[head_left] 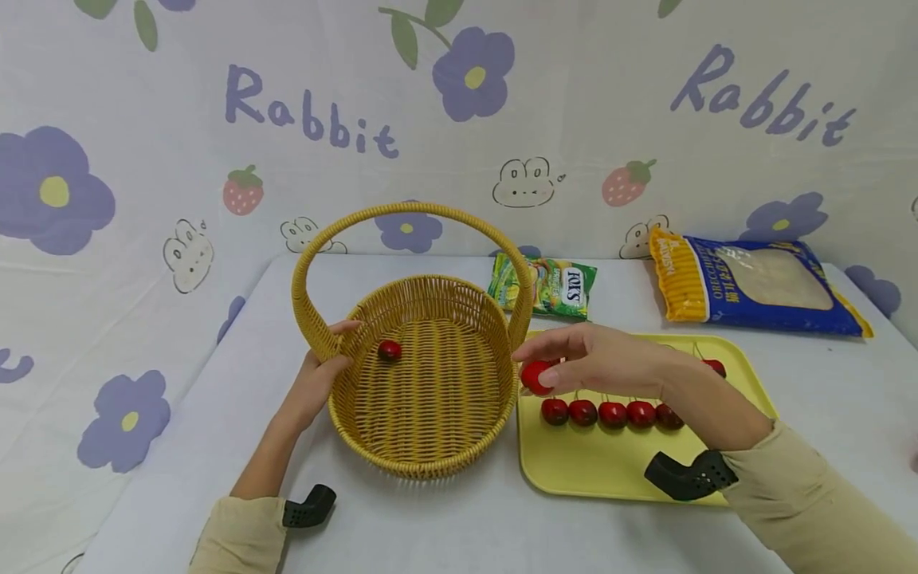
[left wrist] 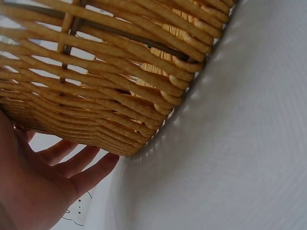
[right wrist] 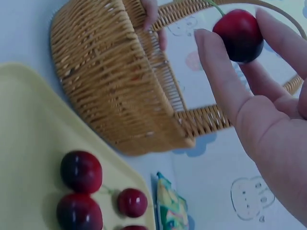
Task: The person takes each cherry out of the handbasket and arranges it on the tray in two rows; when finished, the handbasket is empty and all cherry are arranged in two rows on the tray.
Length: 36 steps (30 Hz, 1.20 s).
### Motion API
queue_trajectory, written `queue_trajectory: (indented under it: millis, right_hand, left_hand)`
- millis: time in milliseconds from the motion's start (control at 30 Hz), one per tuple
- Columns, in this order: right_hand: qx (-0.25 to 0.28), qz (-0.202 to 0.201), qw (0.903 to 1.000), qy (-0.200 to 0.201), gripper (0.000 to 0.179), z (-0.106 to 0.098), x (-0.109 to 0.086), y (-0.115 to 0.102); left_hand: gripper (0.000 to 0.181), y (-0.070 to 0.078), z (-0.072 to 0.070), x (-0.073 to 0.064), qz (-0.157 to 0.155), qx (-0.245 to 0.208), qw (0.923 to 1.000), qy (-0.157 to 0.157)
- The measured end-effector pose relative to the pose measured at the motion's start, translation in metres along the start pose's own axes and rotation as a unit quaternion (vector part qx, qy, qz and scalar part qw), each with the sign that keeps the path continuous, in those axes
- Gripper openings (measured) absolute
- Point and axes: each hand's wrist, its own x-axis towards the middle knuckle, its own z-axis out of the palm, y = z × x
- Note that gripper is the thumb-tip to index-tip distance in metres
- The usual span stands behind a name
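Observation:
A yellow wicker basket (head_left: 423,465) with a tall arched handle stands left of centre, one red cherry (head_left: 390,351) lying inside it near the left wall. My left hand (head_left: 310,391) grips the basket's left side at the foot of the handle; in the left wrist view its fingers (left wrist: 96,170) lie along the outer weave. Between thumb and fingertips, my right hand (head_left: 610,359) pinches another cherry (right wrist: 239,36), its green stem showing, close to the basket's right rim. Beneath that hand, a yellow tray (head_left: 588,470) carries a row of several cherries (head_left: 613,415), with more partly hidden behind the forearm.
Behind the basket's right side lies a green snack packet (head_left: 574,285). A blue and yellow pasta bag (head_left: 767,283) rests at the back right. The white table (head_left: 402,526) meets a printed cloth backdrop (head_left: 459,159). The basket's handle arches high beside the right hand.

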Motion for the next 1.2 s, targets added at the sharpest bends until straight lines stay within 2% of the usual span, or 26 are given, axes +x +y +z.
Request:
queue_trajectory:
  millis: [133, 267, 467, 667, 767, 967, 1200]
  right_hand:
    - [-0.039, 0.02, 0.999, 0.011, 0.047, -0.006, -0.012, 0.007]
    - [-0.032, 0.031, 0.9986, 0.029, 0.045, -0.012, -0.02, 0.018]
    - [-0.031, 0.023, 0.9985, 0.038, 0.047, -0.023, -0.034, 0.035]
    - [-0.03, 0.052, 0.995, 0.079, 0.048, -0.035, -0.055, 0.051]
    - [-0.029, 0.061, 0.991, 0.115, 0.05, -0.042, -0.066, 0.061]
    - [-0.068, 0.076, 0.9777, 0.184, 0.054, -0.053, -0.085, 0.079]
    - [-0.1, 0.114, 0.9618, 0.228, 0.059, -0.059, -0.104, 0.098]
  left_hand:
    - [0.051, -0.001, 0.0, 0.0, 0.003, 0.002, 1.0, -0.001]
    - [0.05, 0.0, 0.0, 0.0, 0.003, 0.004, 1.0, -0.003]
    - [0.05, 0.001, 0.0, -0.001, 0.0, 0.004, 1.0, -0.002]
    - [0.05, 0.001, 0.0, -0.001, 0.003, 0.003, 1.0, -0.005]
    - [0.05, 0.0, 0.0, -0.001, 0.003, 0.003, 1.0, -0.005]
    - [0.049, 0.0, 0.0, -0.002, -0.001, 0.002, 1.0, -0.003]
    - [0.049, 0.001, 0.001, -0.001, 0.0, 0.002, 1.0, -0.004]
